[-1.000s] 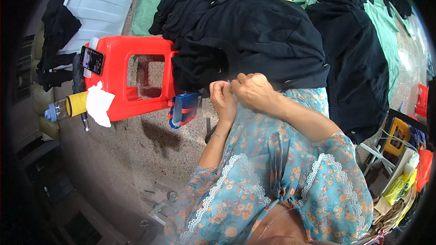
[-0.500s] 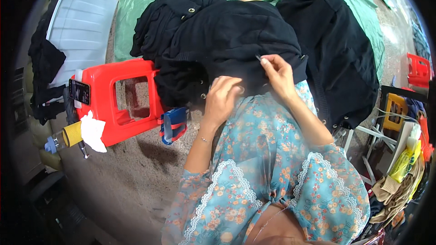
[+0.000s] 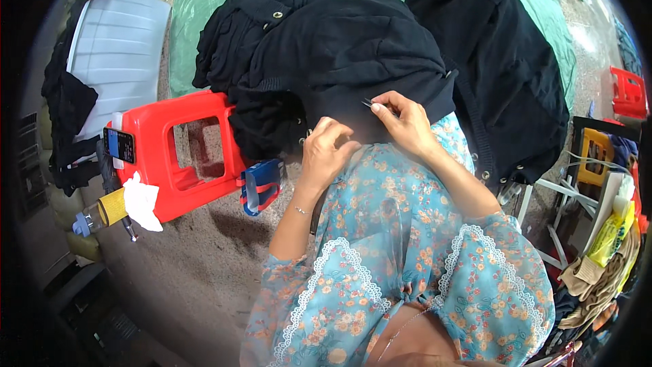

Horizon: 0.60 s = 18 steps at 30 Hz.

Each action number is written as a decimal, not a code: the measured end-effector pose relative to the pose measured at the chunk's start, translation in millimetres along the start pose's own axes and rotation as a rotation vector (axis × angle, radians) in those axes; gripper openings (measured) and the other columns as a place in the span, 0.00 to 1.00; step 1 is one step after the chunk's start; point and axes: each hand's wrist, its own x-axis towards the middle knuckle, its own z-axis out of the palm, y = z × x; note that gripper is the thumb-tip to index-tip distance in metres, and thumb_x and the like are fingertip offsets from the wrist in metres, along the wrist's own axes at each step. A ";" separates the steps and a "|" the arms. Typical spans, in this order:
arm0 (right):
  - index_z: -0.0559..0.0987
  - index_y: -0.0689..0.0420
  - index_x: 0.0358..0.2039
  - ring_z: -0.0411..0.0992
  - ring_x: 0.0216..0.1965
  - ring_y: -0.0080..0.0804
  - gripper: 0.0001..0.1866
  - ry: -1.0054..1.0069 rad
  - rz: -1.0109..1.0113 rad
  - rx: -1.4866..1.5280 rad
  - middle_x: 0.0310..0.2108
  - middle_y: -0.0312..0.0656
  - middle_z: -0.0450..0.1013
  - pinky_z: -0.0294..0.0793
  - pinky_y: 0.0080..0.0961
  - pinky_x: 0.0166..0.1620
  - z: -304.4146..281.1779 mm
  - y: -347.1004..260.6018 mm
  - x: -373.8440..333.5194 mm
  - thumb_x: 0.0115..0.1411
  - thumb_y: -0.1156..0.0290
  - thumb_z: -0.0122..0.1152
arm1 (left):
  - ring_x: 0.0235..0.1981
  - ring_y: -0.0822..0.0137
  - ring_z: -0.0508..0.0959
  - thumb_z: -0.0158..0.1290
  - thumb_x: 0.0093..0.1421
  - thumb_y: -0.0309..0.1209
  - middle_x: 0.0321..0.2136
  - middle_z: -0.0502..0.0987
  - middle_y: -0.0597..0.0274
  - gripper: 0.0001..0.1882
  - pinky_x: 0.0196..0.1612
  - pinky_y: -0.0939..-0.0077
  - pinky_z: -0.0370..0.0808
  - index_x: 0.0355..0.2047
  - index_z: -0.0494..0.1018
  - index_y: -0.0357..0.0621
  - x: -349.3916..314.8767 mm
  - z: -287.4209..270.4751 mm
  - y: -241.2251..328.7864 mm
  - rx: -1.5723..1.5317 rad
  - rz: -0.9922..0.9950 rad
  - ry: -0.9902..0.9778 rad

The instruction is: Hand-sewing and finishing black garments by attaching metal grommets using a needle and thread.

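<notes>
A black knitted cardigan with a ribbed band lies spread over my lap, on top of a blue floral dress. My left hand is closed at the garment's near edge, its fingers curled toward the thumb and seemingly pinching the cloth. Between thumb and forefinger my right hand grips a small dark pointed tool, something like tweezers or thread snips. Its tip points left, just over the black fabric. The other fingers of that hand are folded in.
More black buttoned garments lie to the right, on a green sheet. At left stand a red plastic stool with a phone and white tissue, a blue bag and a pale bin. A metal-framed rack stands right.
My right hand and its tool have moved left and slightly down, nearer my left hand. The left hand's fingers have curled in more. The phone's screen looks different.
</notes>
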 end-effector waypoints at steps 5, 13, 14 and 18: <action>0.81 0.60 0.41 0.76 0.24 0.34 0.17 -0.062 -0.046 -0.063 0.23 0.45 0.77 0.71 0.29 0.31 3.7 -3.3 -2.4 0.63 0.58 0.61 | 0.27 0.68 0.78 0.66 0.47 0.20 0.32 0.76 0.58 0.14 0.30 0.76 0.78 0.35 0.79 0.35 -14.8 5.3 -7.3 0.027 0.044 0.137; 0.81 0.60 0.40 0.76 0.23 0.36 0.17 -0.065 -0.103 -0.052 0.22 0.46 0.77 0.72 0.31 0.30 5.9 -6.5 -3.1 0.63 0.57 0.61 | 0.28 0.66 0.79 0.60 0.50 0.16 0.32 0.77 0.56 0.07 0.30 0.74 0.75 0.32 0.79 0.33 -14.3 1.0 -9.9 0.191 0.135 0.161; 0.81 0.60 0.40 0.76 0.23 0.37 0.17 -0.086 -0.086 -0.066 0.23 0.46 0.77 0.72 0.32 0.31 5.4 -9.4 -3.4 0.63 0.58 0.61 | 0.28 0.66 0.79 0.60 0.50 0.16 0.32 0.77 0.56 0.07 0.30 0.74 0.75 0.32 0.79 0.33 -14.4 3.1 -12.7 0.192 0.137 0.159; 0.80 0.60 0.39 0.78 0.25 0.40 0.16 -0.106 -0.135 -0.074 0.24 0.48 0.78 0.74 0.34 0.32 7.3 -8.5 -3.4 0.62 0.59 0.61 | 0.25 0.70 0.79 0.59 0.51 0.15 0.28 0.77 0.58 0.04 0.29 0.76 0.75 0.29 0.79 0.33 -11.5 6.6 -18.3 0.018 -0.043 0.222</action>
